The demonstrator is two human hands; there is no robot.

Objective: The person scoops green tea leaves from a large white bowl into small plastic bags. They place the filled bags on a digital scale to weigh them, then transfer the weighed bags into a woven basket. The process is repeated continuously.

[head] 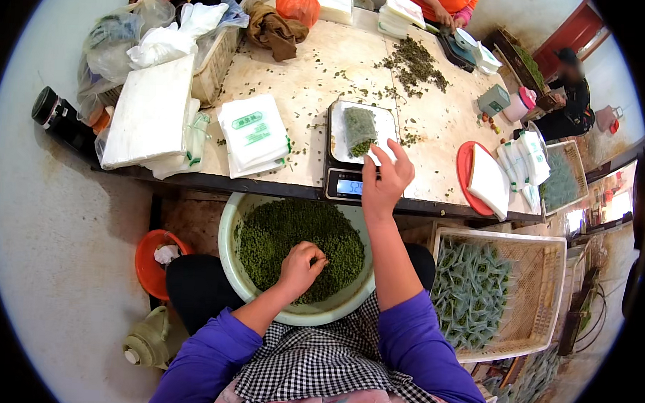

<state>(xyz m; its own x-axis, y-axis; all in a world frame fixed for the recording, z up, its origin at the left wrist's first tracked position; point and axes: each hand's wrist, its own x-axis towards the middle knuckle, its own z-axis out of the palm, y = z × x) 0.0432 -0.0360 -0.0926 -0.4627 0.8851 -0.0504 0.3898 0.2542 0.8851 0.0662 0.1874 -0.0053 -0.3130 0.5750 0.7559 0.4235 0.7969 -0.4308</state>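
Observation:
My left hand (pixel 303 265) is over a pale green basin (pixel 227 246) of small green peppercorn-like berries (pixel 279 226), its fingertips drawn together at their surface; whether berries are between them is hidden. My right hand (pixel 388 169) reaches over a digital scale (pixel 332 143), thumb and fingers apart. Its fingertips are beside a clear plastic bag of the berries (pixel 360 125), which lies on the scale's tray with its open end toward me. Some berries show at the bag's mouth. The scale's display is lit and partly covered by my right hand.
Printed plastic bags (pixel 255 135) lie stacked left of the scale. Loose berries (pixel 418 66) are scattered behind it. A red plate (pixel 465 169) lies to the right, and a crate (pixel 559 295) of filled bags stands below. A person in orange (pixel 441 3) works at the far side; another person (pixel 568 98) sits at right.

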